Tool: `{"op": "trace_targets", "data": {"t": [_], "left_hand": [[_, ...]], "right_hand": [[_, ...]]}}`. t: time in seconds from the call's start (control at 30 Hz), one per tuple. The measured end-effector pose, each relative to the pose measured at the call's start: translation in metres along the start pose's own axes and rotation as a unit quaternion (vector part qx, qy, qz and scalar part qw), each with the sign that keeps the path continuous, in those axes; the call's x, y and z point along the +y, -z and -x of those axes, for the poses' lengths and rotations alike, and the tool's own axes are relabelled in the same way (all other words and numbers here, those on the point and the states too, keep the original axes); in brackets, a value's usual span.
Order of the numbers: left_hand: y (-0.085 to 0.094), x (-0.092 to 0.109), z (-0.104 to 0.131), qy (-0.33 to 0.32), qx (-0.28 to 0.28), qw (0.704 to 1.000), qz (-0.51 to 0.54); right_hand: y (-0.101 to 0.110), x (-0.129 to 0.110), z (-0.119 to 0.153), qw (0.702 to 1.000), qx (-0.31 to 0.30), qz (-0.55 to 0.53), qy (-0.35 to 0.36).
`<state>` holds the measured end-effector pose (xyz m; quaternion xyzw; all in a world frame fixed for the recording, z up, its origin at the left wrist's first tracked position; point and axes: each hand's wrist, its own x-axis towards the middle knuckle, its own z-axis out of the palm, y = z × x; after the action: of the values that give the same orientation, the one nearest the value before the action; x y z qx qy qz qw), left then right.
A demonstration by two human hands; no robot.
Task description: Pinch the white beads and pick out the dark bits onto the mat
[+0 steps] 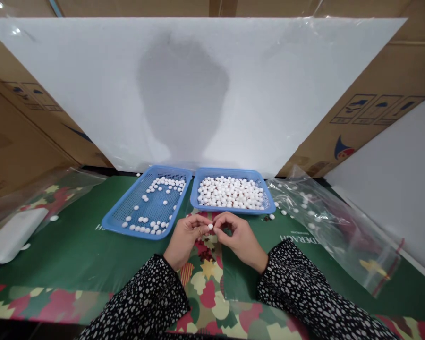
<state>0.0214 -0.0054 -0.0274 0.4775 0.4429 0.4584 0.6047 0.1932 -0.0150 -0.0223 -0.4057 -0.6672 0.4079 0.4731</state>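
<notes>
My left hand [184, 240] is closed in a pinch, its thumb and forefinger holding a small white round piece [210, 227] like a button or bead. From the other side, the fingertips of my right hand [240, 238], also pinched, meet the same piece. Just beyond my right hand stands a blue mesh basket [194, 204] heaped with white round pieces [230, 192], with reddish-brown spots among them. Left of it, a second blue basket [145, 238] holds fewer white pieces [163, 183], spread along its edges. Dark red crumbs [206, 253] lie under my hands.
A clear zip bag [354, 245] with some white pieces lies at right; another clear bag [62, 193] is at left, near a white flat-handled object [16, 233]. Loose pieces dot the green patterned table cover [85, 264]. A white board [269, 94] leans against cardboard boxes [382, 80] behind.
</notes>
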Motion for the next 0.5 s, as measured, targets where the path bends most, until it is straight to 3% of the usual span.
{"op": "trace_targets", "data": {"t": [0.2, 0.5], "left_hand": [[-0.0043, 0.0058, 0.0033, -0.009, 0.019, 1.000, -0.013], [-0.0082, 0.0092, 0.0070, -0.032, 0.041, 0.998, -0.038]], "right_hand": [[0.0017, 0.0055, -0.0019, 0.998, -0.013, -0.043, -0.031], [0.0012, 0.0038, -0.0005, 0.999, -0.004, -0.025, -0.026]]}}
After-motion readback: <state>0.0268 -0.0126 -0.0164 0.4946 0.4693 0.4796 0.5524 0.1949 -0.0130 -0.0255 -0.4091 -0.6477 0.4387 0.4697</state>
